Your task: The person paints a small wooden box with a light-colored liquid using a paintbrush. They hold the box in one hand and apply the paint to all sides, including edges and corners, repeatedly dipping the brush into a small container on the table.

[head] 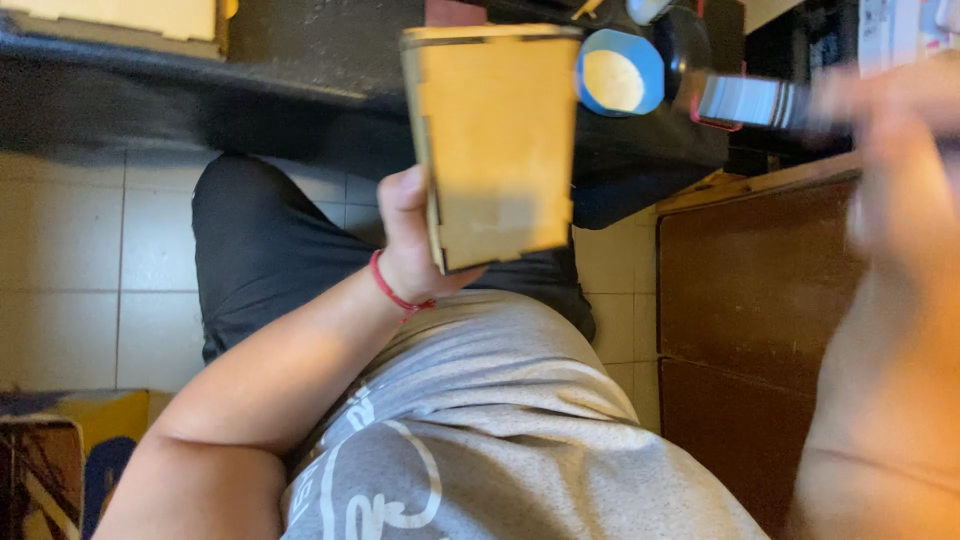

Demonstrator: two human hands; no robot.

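Observation:
My left hand [410, 245], a red cord around its wrist, grips the lower edge of a pale plywood box [495, 140] with finger-jointed corners and holds it upright in front of my chest. My right hand [900, 140] is raised at the right edge and badly blurred. Its fingers are closed on the end of a dark, striped cylindrical object [750, 100] that points toward the box. A small gap separates this object from the box.
A blue round container with a pale centre [620, 75] sits on a dark tabletop [320, 50] behind the box. A brown wooden cabinet [750, 300] stands at right. There is tiled floor [90, 260] at left, with a printed cardboard box [50, 460] at bottom left.

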